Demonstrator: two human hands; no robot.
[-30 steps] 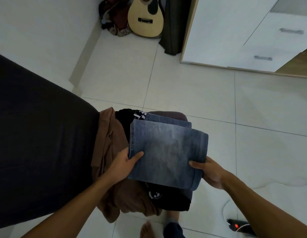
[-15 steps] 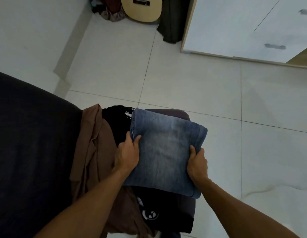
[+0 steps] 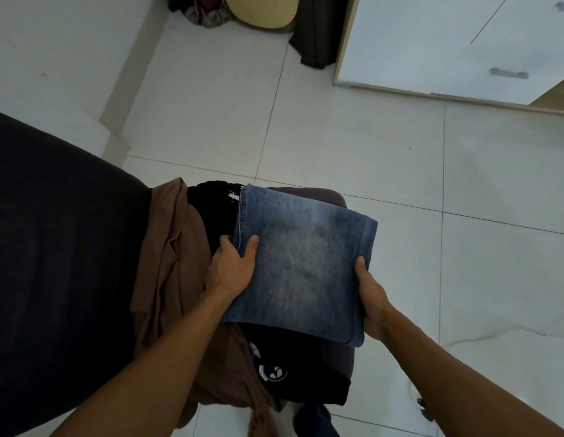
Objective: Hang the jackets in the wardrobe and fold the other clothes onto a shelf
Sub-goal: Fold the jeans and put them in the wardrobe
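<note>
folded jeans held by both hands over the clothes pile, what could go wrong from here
The left hand and right hand grip the folded jeans only at opposite side edges, so the middle may sag and the fold open on the way to the wardrobe. The brown garment and black printed garment underneath could get dragged off.

Bare tiled floor (image 3: 337, 130) before wardrobe (image 3: 432, 42)

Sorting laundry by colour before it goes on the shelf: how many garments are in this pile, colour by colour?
Blue: 1, the folded jeans, gripped by the left hand and right hand
Brown: 1, the brown garment
Black: 1 printed black garment, as far as shows; more may lie hidden
Total: 3
</note>
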